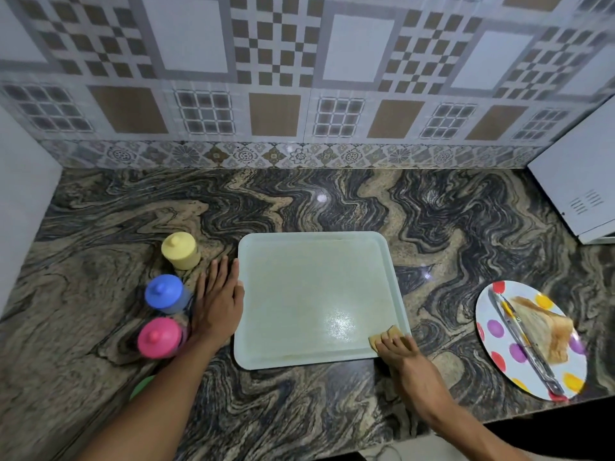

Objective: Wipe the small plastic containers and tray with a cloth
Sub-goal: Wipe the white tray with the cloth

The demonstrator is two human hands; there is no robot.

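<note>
A pale rectangular tray (316,287) lies flat on the marble counter. My left hand (218,297) rests flat with straight fingers against the tray's left rim. My right hand (401,352) presses a small tan cloth (382,337) onto the tray's near right corner, fingers on top of it. Left of the tray stand three small lidded plastic containers in a row: yellow (180,250) farthest, blue (165,293) in the middle, pink (158,337) nearest.
A polka-dot plate (499,347) with a slice of bread (545,327) and a knife (522,341) sits at the right. A white appliance (579,188) stands at the back right. The tiled wall runs behind. A green object (141,385) peeks out by my left forearm.
</note>
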